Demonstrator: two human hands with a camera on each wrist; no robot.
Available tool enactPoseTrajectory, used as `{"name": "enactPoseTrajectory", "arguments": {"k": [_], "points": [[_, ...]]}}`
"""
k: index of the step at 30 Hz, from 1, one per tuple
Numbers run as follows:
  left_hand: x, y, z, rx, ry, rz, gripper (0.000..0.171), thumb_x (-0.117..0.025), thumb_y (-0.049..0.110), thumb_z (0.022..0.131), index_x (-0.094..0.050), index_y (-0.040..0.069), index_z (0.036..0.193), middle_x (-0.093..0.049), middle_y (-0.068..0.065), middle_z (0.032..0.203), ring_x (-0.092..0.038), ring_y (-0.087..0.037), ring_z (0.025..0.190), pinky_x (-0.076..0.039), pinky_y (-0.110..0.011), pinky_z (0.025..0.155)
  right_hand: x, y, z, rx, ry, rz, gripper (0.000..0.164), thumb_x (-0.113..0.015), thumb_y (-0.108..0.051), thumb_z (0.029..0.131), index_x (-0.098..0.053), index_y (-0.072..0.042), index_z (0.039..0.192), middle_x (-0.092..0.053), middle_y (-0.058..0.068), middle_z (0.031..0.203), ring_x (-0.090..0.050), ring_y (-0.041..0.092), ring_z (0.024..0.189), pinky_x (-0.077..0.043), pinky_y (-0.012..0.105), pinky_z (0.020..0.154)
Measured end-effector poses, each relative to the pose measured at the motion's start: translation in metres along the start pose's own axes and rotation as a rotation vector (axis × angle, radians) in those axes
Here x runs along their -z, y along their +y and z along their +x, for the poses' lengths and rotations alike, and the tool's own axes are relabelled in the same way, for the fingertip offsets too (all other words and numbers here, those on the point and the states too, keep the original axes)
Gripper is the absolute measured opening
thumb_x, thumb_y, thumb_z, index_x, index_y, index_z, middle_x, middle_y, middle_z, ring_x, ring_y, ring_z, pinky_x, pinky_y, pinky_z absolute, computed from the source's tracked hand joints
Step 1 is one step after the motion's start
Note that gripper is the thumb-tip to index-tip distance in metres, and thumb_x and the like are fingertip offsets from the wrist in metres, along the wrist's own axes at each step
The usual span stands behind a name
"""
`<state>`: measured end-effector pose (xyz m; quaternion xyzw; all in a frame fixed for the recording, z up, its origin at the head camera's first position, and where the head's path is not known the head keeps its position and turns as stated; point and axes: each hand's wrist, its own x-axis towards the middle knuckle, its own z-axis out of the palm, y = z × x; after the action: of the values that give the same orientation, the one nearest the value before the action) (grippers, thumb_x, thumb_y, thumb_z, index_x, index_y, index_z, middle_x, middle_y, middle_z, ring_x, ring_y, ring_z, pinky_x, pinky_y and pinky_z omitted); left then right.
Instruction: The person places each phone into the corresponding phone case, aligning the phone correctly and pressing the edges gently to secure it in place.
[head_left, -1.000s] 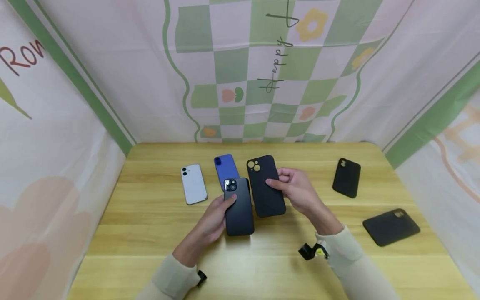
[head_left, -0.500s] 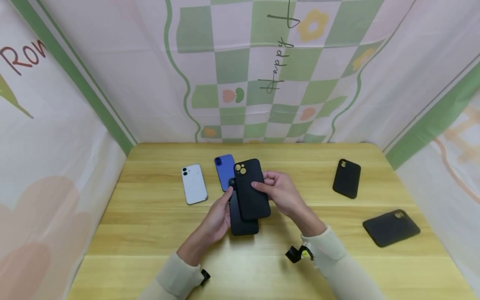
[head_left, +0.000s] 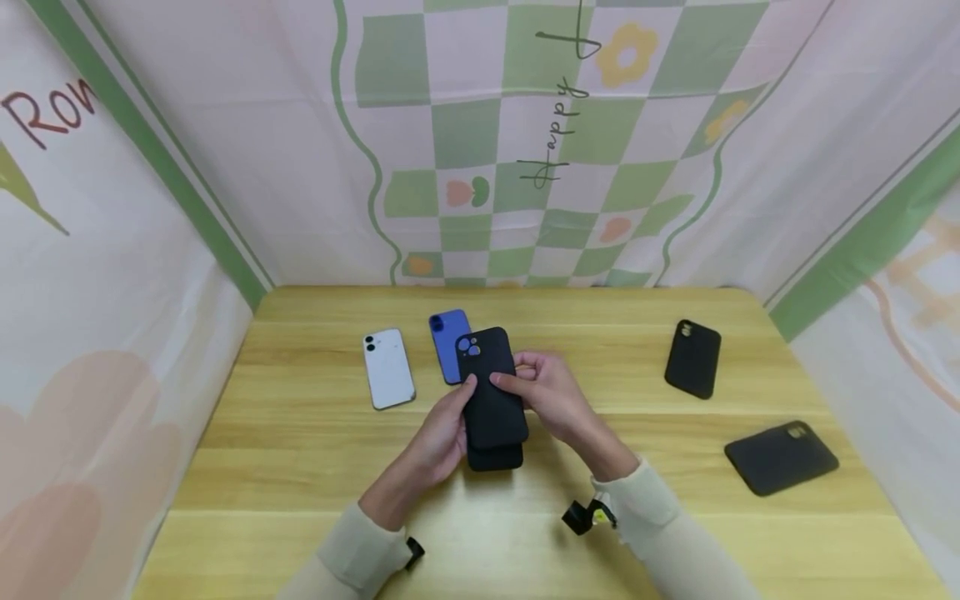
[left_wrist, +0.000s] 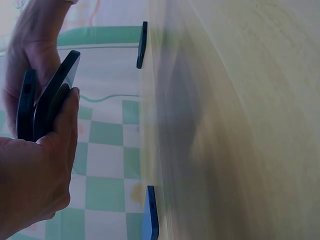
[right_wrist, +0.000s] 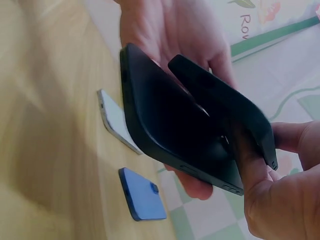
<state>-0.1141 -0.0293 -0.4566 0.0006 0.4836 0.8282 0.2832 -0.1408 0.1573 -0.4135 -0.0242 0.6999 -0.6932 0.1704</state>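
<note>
The left hand (head_left: 438, 433) grips a black phone (head_left: 498, 458); the right hand (head_left: 552, 398) pinches a black case (head_left: 495, 408) over its back, at an angle. Whether the two touch is hard to tell. Beyond, on the table (head_left: 315, 467), lie a blue phone (head_left: 447, 350) and a white phone (head_left: 389, 371); two spare cases (head_left: 693, 360) lie far right.

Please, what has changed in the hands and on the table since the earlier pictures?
The right hand has brought its black phone case leftward, over the black phone, now mostly covered. The left hand, holding that phone, shifted slightly right. Neither hand let go. The white phone, blue phone and two other black cases stayed put.
</note>
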Motion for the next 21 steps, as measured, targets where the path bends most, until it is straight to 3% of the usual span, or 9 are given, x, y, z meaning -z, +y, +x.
{"name": "enactPoseTrajectory", "arguments": {"k": [12,16,21], "points": [[-0.0014,-0.002,-0.0008,-0.008,0.006,-0.013,0.06,-0.035,0.042,0.117,-0.03,0.004,0.164,-0.051,-0.02,0.157,-0.052,-0.03,0.143,-0.048,-0.046,0.115,-0.0051,0.0056,-0.0029,-0.028,0.033,-0.085,0.022,-0.07,-0.003,0.099,-0.064,0.011,0.115,-0.08,0.019,0.096,-0.078,0.019,0.081,-0.065,0.031,0.073],[-0.0015,-0.0026,-0.0011,-0.007,0.017,-0.005,0.059,-0.035,0.04,0.117,-0.03,0.003,0.163,-0.051,-0.021,0.156,-0.053,-0.03,0.142,-0.047,-0.047,0.117,-0.0033,0.0026,-0.0047,-0.002,0.085,-0.227,0.028,-0.075,-0.009,0.097,-0.066,0.007,0.118,-0.08,0.014,0.09,-0.077,0.019,0.075,-0.064,0.03,0.07],[-0.0013,-0.0033,-0.0006,-0.014,0.028,0.014,0.058,-0.034,0.038,0.117,-0.031,0.001,0.162,-0.052,-0.023,0.154,-0.055,-0.029,0.138,-0.048,-0.046,0.116,0.0011,-0.0031,-0.0067,0.129,0.189,-0.453,0.028,-0.08,-0.013,0.094,-0.073,0.003,0.116,-0.079,0.01,0.085,-0.076,0.022,0.069,-0.063,0.029,0.062]]}}
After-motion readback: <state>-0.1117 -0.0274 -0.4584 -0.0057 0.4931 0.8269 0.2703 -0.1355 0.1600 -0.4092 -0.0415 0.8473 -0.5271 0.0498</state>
